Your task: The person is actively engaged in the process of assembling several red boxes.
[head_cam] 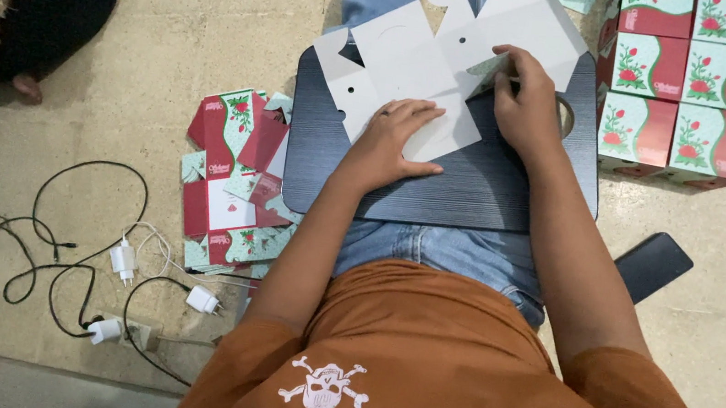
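Your flat white carton blank (440,61) lies printed side down across the far edge of the dark lap board (476,186), its upper flaps jutting past that edge over your jeans. Your left hand (394,139) lies flat on its near panel, fingers together and pressing down. Your right hand (527,104) sits at the blank's right side, fingers curled onto a flap; the fingertips are hidden beneath the hand, so you cannot tell how firmly they pinch. The board's round hole is half hidden behind that wrist. Off the board's left edge, a heap of red and green flat cartons (232,179) lies on the floor, near tangled black cables (68,242) and white chargers. Folded boxes (682,86) stand stacked off the far right corner, cut by the frame.
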